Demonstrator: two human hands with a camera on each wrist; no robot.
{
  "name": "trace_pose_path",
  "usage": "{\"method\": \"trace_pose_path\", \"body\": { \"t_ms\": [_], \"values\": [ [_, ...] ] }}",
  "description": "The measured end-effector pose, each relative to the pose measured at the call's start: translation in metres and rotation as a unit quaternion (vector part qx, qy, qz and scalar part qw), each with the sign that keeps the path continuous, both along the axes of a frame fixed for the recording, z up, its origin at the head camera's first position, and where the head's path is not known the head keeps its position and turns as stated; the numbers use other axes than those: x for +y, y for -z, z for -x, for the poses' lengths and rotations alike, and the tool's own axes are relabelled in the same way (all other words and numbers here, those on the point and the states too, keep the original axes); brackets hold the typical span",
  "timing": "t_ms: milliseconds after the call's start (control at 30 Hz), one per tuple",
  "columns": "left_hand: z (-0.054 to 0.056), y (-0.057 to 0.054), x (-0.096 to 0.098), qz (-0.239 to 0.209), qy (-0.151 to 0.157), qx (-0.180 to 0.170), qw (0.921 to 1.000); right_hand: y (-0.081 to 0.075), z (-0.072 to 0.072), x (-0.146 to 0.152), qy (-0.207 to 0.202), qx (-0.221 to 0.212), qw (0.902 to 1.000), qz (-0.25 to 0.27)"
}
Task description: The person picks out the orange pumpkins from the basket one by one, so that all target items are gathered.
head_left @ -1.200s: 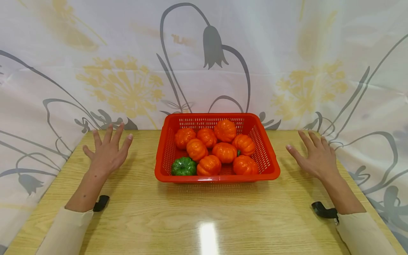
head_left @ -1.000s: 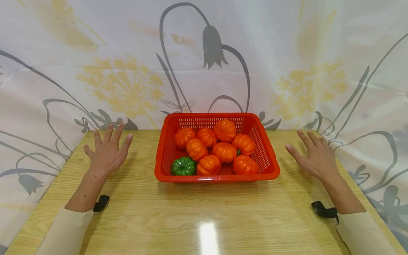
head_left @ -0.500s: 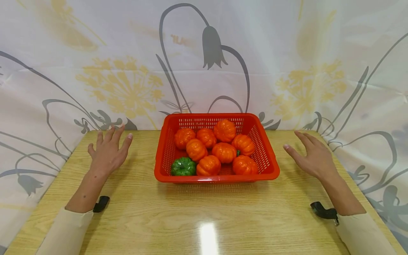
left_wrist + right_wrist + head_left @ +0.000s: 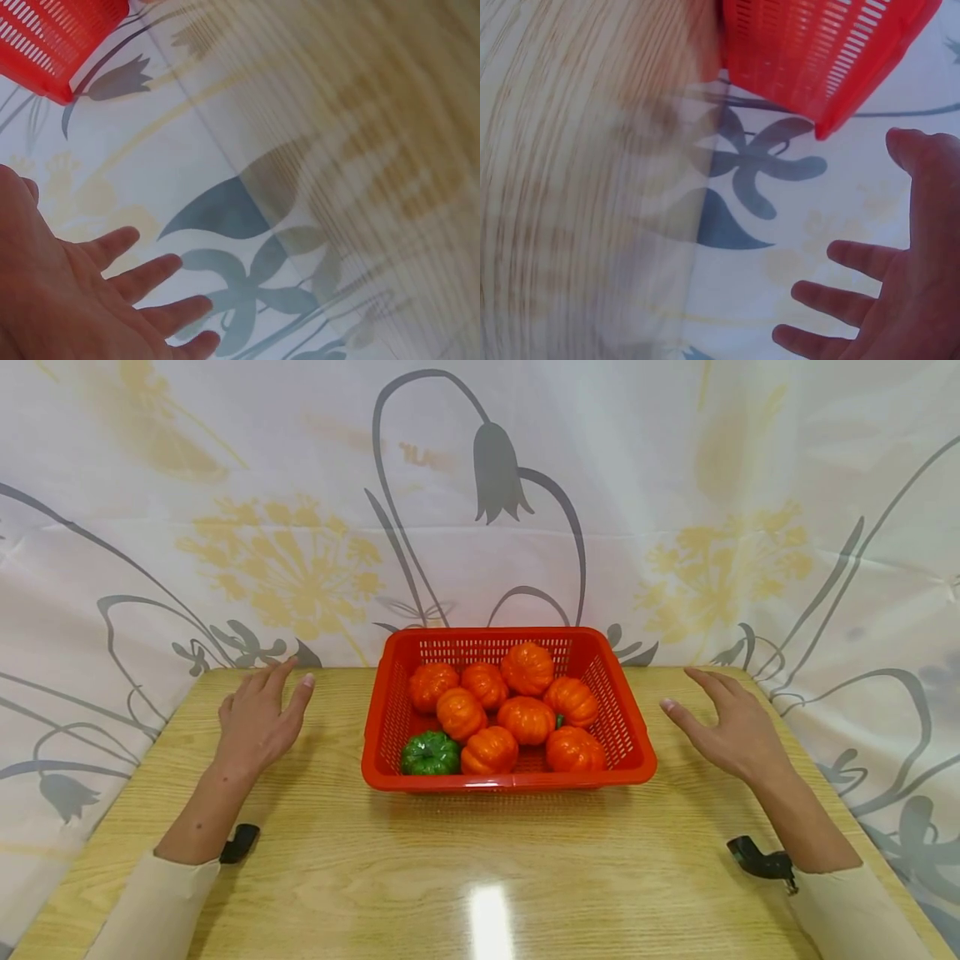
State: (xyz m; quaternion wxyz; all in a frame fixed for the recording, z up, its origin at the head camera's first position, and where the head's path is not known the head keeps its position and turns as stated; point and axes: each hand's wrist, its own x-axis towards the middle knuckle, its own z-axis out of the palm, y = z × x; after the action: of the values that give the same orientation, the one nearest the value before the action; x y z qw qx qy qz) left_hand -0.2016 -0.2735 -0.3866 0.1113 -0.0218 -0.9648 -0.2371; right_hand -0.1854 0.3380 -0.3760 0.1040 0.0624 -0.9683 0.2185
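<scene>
A red plastic basket [image 4: 510, 780] with slotted walls stands at the back middle of the table. Inside it lie several small orange pumpkins [image 4: 527, 720] and one green pumpkin [image 4: 431, 753], which sits at the front left corner. To the left of the basket my left hand [image 4: 258, 718] hovers palm down, fingers extended and holding nothing. My right hand [image 4: 738, 731] is held off the basket's right side, thumb apart from the fingers and likewise holding nothing. Each wrist view shows the basket's red wall [image 4: 52, 45] apart from the fingers.
The wooden table [image 4: 420, 877] reaches back to a white flower-patterned curtain [image 4: 300, 460], which also hangs along both sides. Black wrist mounts [image 4: 240, 843] stick out below both forearms. A bright light reflection lies on the table's front middle.
The left hand's spread fingers have drawn closer together. My right hand has turned slightly inward and shifted a little left toward the basket. The basket and pumpkins have stayed in place.
</scene>
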Motion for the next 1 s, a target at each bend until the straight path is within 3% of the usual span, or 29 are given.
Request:
{"method": "trace_pose_path", "body": {
  "t_ms": [267, 633, 1000],
  "values": [
    [-0.001, -0.003, 0.006, -0.025, 0.02, 0.008, 0.9994, -0.009, -0.007, -0.009, -0.021, 0.012, 0.9995, 0.019],
    [-0.001, -0.007, 0.022, -0.059, 0.056, 0.044, 0.9957, -0.02, -0.008, -0.024, -0.075, 0.048, 0.9954, 0.037],
    [0.005, -0.014, 0.039, -0.109, 0.083, 0.013, 0.9905, -0.028, 0.002, -0.037, -0.106, 0.07, 0.9912, 0.037]
  ]
}}
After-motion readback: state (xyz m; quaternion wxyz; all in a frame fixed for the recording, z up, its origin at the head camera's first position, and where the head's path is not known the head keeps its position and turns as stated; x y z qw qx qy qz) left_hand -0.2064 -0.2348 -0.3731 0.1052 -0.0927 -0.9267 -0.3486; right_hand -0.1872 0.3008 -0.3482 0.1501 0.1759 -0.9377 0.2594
